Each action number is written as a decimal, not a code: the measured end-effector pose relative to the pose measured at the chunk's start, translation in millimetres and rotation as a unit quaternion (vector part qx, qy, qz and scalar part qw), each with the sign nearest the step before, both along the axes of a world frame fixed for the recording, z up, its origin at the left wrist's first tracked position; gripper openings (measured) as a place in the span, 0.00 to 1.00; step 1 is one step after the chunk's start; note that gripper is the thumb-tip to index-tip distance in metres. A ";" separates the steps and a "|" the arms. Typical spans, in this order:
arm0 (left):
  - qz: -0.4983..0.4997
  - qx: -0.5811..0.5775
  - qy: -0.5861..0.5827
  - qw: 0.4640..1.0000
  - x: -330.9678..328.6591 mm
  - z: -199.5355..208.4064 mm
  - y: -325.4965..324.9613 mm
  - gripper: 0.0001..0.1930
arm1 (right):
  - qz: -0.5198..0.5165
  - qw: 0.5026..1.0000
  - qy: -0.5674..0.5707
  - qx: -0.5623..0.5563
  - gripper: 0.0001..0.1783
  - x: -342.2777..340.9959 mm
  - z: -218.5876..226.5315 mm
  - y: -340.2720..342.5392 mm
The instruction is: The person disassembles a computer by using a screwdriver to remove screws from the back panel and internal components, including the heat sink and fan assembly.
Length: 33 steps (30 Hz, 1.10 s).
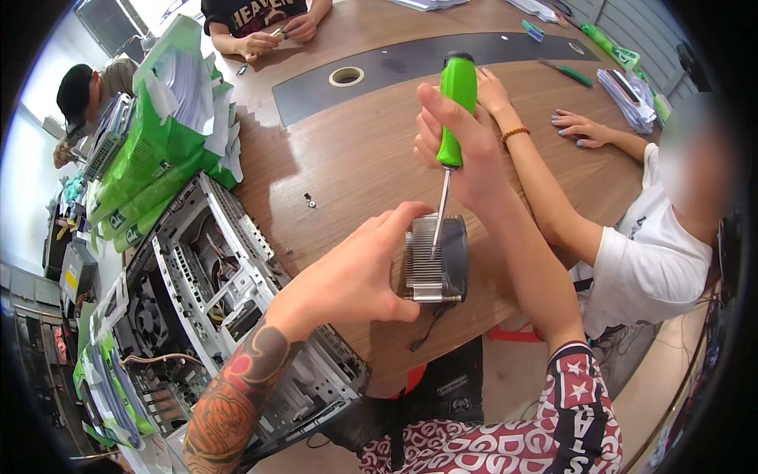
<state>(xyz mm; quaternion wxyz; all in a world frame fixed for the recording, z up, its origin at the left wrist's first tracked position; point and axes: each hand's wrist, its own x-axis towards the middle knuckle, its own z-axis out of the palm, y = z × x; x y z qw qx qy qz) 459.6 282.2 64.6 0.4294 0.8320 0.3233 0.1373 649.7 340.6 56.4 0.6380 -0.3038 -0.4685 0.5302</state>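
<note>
My left hand (359, 265) grips a CPU cooler (424, 268) by its metal-finned side, thumb and fingers wrapped round it. The cooler stands on its side near the table's front edge, its dark fan part facing right. A spring screw shows at its lower edge, and a short cable (426, 332) hangs below. In my right hand (466, 138) is a screwdriver (457, 103) with a green handle and black end, held upright. Its metal shaft slants down to the fins, and the tip is at or among them; I cannot tell how deep.
An open computer case (229, 276) lies left of my left arm. Behind it stand green bags (150, 189) stuffed with papers. Small screws (309, 201) lie on the wooden table (347, 150). A tape roll (346, 77) rests on a dark strip. A co-worker in white (639, 245) sits close at right; others are farther back.
</note>
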 end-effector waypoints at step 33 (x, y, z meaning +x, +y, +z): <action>0.031 -0.056 0.043 0.997 2.5 2.0 -2.5 0.54 | 0.006 0.998 -0.069 0.000 0.20 -9.2 -3.6 -0.5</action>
